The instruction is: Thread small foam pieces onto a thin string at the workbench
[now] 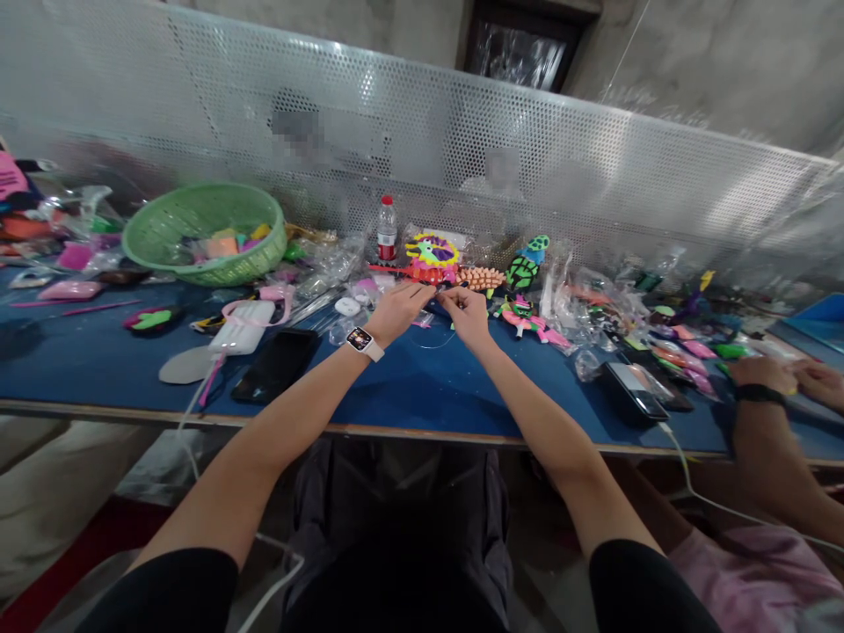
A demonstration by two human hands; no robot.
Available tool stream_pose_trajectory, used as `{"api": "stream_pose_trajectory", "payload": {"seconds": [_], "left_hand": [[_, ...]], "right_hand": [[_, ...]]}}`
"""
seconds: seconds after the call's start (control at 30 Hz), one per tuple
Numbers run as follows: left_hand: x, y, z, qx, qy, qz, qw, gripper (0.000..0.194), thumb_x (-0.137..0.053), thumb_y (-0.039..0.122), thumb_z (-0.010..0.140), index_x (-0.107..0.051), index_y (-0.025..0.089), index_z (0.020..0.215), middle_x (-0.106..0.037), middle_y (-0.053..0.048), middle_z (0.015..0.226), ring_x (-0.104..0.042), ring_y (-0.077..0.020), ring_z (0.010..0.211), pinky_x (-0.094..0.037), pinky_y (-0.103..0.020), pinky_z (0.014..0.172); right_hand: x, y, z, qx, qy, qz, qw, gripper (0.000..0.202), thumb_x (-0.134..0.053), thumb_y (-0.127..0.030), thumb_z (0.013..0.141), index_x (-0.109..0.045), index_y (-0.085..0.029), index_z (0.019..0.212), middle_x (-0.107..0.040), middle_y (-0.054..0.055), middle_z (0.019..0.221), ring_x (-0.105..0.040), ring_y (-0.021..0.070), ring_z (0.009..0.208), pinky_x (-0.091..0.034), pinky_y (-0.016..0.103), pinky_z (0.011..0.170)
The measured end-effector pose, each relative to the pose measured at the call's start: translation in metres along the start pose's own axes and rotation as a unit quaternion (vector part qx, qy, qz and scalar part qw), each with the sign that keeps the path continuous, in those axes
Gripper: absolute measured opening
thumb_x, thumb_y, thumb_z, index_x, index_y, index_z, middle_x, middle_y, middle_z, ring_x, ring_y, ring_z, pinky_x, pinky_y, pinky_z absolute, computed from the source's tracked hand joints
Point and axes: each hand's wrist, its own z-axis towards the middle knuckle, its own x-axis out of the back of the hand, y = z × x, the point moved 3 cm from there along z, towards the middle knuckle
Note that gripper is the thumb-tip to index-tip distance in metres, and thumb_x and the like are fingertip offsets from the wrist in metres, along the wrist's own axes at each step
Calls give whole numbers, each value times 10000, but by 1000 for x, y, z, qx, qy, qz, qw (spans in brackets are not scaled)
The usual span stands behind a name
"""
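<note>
The basket stands left of the bottle.

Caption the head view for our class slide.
Left hand and right hand close together over a blue table, colourful figures and a red-capped bottle beyond.

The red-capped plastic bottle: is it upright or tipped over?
Upright: the plastic bottle stands before the perforated metal screen, its red cap at the top.

Above the blue table, the left hand and right hand come close together at a small dark piece, mostly hidden. Behind stands 1 red-capped bottle. Leftward sit a green basket and a black phone; rightward, a co-worker's 2 hands.
</note>
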Motion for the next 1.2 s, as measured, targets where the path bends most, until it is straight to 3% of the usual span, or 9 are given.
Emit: {"api": "stream_pose_trajectory", "payload": {"seconds": [0.2, 0.43, 0.57, 0.73, 0.87, 0.97, 1.07, 1.2], "left_hand": [[5, -4, 0, 21, 63, -28, 997, 259, -543, 184, 1130, -761, 198, 1269, -783, -136, 1260, -758, -248, 1191, -628, -405, 1062], [7, -2, 1, 33, 46, -36, 998, 275, -564, 150, 1104, -799, 198, 1237, -798, -151, 1235, -766, -272, 1153, -620, -470, 1061], [6, -7, 4, 53, 41, -103, 992, 238, -596, 202, 1105, -829, 225, 1151, -824, -116, 1206, -777, -241, 1122, -626, -423, 1024], [4, -16, 10, 114, 22, -285, 952, 189, -725, 369, 1054, -853, 239, 1001, -854, -71, 1017, -795, -205, 941, -639, -376, 921], [-1, -17, 12, 181, -49, -441, 878, 245, -802, 449, 980, -845, 209, 953, -822, -73, 828, -748, -180, 732, -614, -325, 723], [-4, -13, 11, 211, -69, -504, 835, 270, -795, 468, 978, -828, 206, 925, -815, -87, 826, -736, -174, 730, -610, -318, 703], [-5, -12, 11, 223, -65, -514, 826, 309, -773, 506, 986, -817, 206, 924, -812, -90, 849, -730, -175, 753, -612, -323, 718], [-5, -15, 12, 207, -60, -484, 848, 325, -758, 532, 992, -816, 217, 939, -813, -86, 885, -713, -174, 773, -585, -315, 711]], "right_hand": [[-1, 2, 0, -16, 17, 11, 1000, 416, -761, -613, 900, -749, -220, 765, -585, -13, 638, -461, 140, 600, -416, 302, 592], [-1, -1, -2, 2, 19, -18, 1000, 420, -732, -611, 941, -745, -229, 766, -579, -12, 633, -471, 152, 609, -426, 316, 607], [5, -5, -3, 50, 7, -80, 995, 419, -701, -600, 991, -756, -239, 786, -596, 3, 657, -535, 180, 668, -477, 345, 680], [16, -6, 2, 85, -31, -123, 988, 341, -716, -541, 1015, -822, -248, 875, -684, 27, 734, -597, 202, 734, -523, 370, 749], [24, -8, 6, 112, -59, -121, 985, 317, -731, -514, 1017, -828, -253, 866, -708, 35, 757, -609, 209, 755, -533, 385, 764], [27, -9, 7, 111, -54, -126, 984, 338, -727, -526, 1019, -823, -247, 854, -702, 38, 751, -607, 211, 757, -533, 389, 765], [27, -9, 7, 107, -41, -126, 985, 359, -720, -547, 1019, -825, -241, 863, -696, 35, 748, -604, 207, 751, -532, 385, 764], [24, -5, 6, 103, -37, -127, 986, 360, -721, -551, 1013, -825, -242, 861, -695, 30, 748, -602, 201, 738, -525, 373, 746]]}}
